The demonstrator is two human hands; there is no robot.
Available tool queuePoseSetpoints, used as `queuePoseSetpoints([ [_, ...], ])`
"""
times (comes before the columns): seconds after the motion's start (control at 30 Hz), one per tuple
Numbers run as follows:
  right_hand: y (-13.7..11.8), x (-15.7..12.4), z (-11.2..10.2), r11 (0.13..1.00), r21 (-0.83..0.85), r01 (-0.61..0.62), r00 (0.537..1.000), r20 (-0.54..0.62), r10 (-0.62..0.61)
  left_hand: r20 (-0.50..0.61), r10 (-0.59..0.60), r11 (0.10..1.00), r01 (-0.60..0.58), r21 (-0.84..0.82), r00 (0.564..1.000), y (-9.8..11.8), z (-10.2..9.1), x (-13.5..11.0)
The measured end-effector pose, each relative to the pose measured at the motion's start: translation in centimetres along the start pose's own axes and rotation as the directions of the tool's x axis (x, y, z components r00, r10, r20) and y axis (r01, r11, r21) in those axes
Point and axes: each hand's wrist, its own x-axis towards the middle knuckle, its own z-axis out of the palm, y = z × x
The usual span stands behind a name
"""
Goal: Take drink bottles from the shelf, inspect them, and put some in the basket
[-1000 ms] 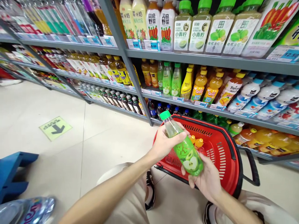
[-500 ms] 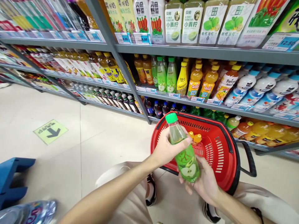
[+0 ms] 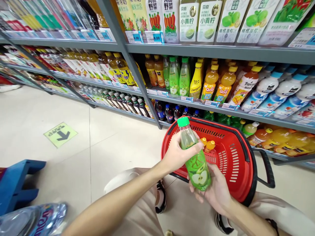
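Observation:
A green apple drink bottle [image 3: 197, 167] with a bright green cap is held tilted in front of me, over the near side of a red shopping basket [image 3: 241, 154]. My left hand [image 3: 180, 149] is wrapped around its upper part, thumb across the front. Around the lower end curls my right hand [image 3: 216, 186], its fingers partly hidden behind the bottle. Inside the basket lie small orange drink bottles [image 3: 209, 145], partly covered by my left hand and the green bottle. The basket stands on the floor between my legs.
Shelves [image 3: 209, 49] of bottled drinks run along the far side. Matching green apple bottles [image 3: 184, 78] stand on the middle shelf. The basket's black handle [image 3: 267, 168] sticks out right. On the left are a blue stand [image 3: 22, 183], a large water bottle [image 3: 41, 219] and a floor arrow sign [image 3: 60, 134].
The view has shifted slightly, so shelves and floor sit a little further right. Both hands keep their hold on the green bottle, almost unmoved.

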Motion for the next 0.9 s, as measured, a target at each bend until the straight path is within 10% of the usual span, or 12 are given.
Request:
queuePoseSetpoints([
  [0.9,-0.14,-0.01,0.04,0.999,0.025,-0.043,0.998,-0.037,0.044,-0.022,-0.027,0.999,0.028,0.029,0.999,-0.08,0.21,0.0],
])
